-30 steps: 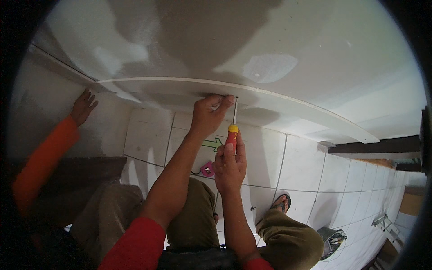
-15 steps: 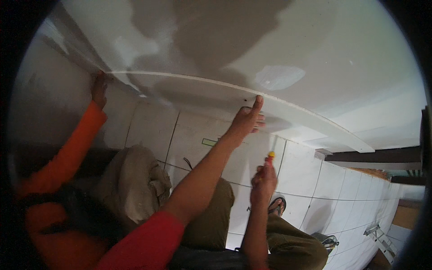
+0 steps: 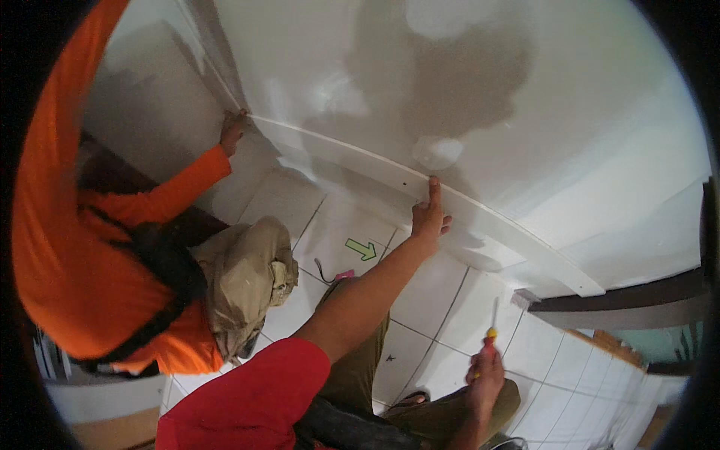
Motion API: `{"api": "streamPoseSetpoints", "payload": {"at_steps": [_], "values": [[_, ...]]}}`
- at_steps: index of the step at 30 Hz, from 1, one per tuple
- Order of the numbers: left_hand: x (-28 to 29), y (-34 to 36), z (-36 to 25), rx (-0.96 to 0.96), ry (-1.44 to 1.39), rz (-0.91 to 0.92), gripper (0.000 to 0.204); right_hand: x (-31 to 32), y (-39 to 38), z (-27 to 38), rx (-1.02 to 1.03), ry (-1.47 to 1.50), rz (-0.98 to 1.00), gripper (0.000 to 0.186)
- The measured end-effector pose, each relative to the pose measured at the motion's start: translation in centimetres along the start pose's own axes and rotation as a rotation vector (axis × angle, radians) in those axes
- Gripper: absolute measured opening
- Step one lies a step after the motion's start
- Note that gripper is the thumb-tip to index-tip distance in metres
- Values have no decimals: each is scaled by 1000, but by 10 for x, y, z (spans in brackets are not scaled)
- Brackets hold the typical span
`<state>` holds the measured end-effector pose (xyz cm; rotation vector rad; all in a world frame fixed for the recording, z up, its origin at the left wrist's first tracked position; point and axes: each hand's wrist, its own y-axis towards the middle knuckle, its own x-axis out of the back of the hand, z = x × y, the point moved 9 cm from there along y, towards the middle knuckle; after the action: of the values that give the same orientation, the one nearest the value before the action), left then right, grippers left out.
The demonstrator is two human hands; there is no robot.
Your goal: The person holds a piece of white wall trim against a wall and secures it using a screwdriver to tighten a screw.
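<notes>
My left hand (image 3: pixel 430 217) reaches out to a long white strip of board (image 3: pixel 517 240) set low along the wall. One digit stretches up to the strip's top edge, while the others are partly hidden and spread toward the right. Lower right, my right hand (image 3: pixel 486 373) grips a screwdriver (image 3: pixel 490 343) by its red and yellow handle, the thin shaft pointing up and away from the strip. A small dark spot (image 3: pixel 405 184) marks the strip left of my left hand. At the strip's far left end, a co-worker's hand (image 3: pixel 233 131) presses by the corner.
The co-worker in an orange sleeve (image 3: pixel 176 184) crouches close on my left, tan trouser knee (image 3: pixel 251 259) near my arm. A green arrow (image 3: pixel 361 248) and a pink item with a cord (image 3: pixel 344 275) lie on the white floor tiles (image 3: pixel 427 289). The wall (image 3: pixel 322 45) has patchy grey areas.
My right hand with the screwdriver has moved right and lower. The view has shifted, showing more of the co-worker. My left hand stays at the strip's top edge.
</notes>
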<state>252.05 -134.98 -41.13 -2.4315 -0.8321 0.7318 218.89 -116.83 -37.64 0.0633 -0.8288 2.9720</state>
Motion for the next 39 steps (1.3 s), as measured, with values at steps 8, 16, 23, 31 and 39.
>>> {"api": "streamPoseSetpoints", "payload": {"at_steps": [8, 16, 23, 31, 39], "values": [[48, 6, -6, 7, 221, -8, 113, -42, 55, -15, 60, 55, 304, 41], [-11, -31, -23, -27, 398, -85, 113, -51, 68, -29, -113, 13, 395, 35], [8, -22, -22, -138, 463, -184, 116, -94, 45, -32, -54, -128, 521, 43], [-1, -39, -54, -18, 831, 98, 111, -51, 104, 3, 86, 35, 371, 44], [130, -68, -134, -322, 1395, 57, 70, -74, 99, 5, -61, 389, 437, 19]]}}
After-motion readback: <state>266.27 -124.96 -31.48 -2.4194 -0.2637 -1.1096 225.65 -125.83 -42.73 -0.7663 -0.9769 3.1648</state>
